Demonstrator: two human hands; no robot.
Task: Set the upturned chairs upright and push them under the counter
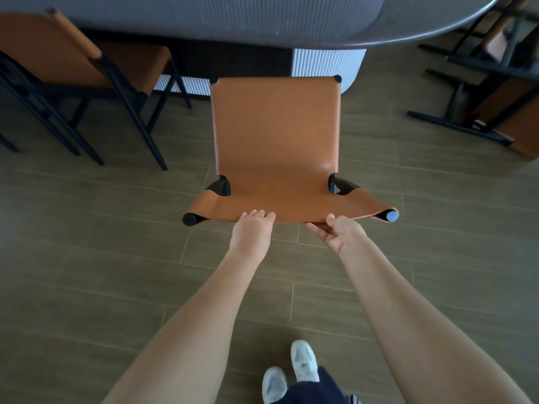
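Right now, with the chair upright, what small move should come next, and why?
Probably push the chair forward. It stands upright, the left hand and right hand grip its backrest top, and its seat lies in front of the counter, not under it.

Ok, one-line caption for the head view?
Left hand and right hand hold the backrest of an upright tan chair facing the counter; an upturned chair sits at right.

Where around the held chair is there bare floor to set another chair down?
Widest bare patch: the wood-look floor between the tan leather chair gripped by the left hand and right hand and the upturned black-framed chairs. A narrower strip lies toward the upright tan chair on the left. Crowded beside the grey counter, far right.
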